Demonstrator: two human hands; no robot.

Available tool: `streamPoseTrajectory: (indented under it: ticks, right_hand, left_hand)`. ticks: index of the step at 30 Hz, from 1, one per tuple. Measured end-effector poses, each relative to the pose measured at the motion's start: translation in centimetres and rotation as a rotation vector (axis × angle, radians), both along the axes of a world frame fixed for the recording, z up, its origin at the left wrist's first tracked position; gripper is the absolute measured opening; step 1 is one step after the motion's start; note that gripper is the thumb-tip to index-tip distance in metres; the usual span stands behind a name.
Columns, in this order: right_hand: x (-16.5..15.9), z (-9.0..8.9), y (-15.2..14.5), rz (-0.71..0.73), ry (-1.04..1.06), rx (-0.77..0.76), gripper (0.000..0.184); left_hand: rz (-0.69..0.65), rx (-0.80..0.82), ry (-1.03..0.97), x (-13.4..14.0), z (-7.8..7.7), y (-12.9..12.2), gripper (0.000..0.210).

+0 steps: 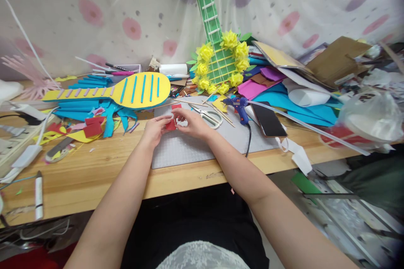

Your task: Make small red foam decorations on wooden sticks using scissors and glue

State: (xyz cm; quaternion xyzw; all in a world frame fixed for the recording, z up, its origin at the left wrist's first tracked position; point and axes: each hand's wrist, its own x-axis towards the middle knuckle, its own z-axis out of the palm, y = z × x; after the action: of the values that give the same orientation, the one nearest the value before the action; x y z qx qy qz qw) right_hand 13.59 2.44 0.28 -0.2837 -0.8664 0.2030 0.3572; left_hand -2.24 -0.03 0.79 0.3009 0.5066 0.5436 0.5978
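Observation:
Above a grey cutting mat [179,151], my two hands meet around a small piece of red paper [171,125]. My left hand [157,129] pinches its left side. The fingers of my right hand [192,122] curl closed on its right side, with a bit of white beside them that I cannot make out. Another red scrap [176,106] shows just behind my fingers. White-handled scissors [214,119] lie on the mat right beside my right hand. A blue glue gun [240,109] rests farther right, its cord running toward the front edge.
A yellow paper guitar shape [145,88] lies back left over blue paper strips. Behind stands a green paper guitar [217,63] with yellow flowers. A black phone [268,119], a long clear stick [309,127], paper sheets [303,101] and a plastic bag [369,113] crowd the right.

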Motion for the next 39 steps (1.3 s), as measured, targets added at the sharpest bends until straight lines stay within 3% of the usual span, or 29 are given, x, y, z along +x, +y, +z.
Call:
streamPoseTrajectory:
  ticks: [10, 15, 24, 28, 35, 39]
  right_hand:
    - [-0.1, -0.1, 0.3, -0.039, -0.151, 0.120, 0.042]
    - [-0.4, 0.0, 0.3, -0.060, -0.178, 0.174, 0.040]
    - [-0.7, -0.4, 0.1, -0.044, -0.152, 0.155, 0.044]
    - [-0.6, -0.5, -0.1, -0.038, 0.010, 0.014, 0.048]
    - [-2.3, -1.5, -0.1, -0.227, 0.488, -0.523, 0.030]
    - [-3.1, -1.8, -0.2, -0.316, 0.508, -0.575, 0.031]
  left_hand:
    - [0.013, 0.002, 0.006, -0.1, 0.0, 0.0, 0.019]
    - [0.029, 0.002, 0.025, 0.1, 0.0, 0.0, 0.031]
    - [0.088, 0.023, 0.106, 0.3, -0.4, 0.0, 0.041]
    - [0.106, 0.064, 0.114, 0.3, -0.1, -0.1, 0.041]
    - [0.157, 0.088, 0.129, 0.6, 0.1, -0.1, 0.043]
    - [0.148, 0.094, 0.145, 0.7, -0.2, 0.0, 0.043]
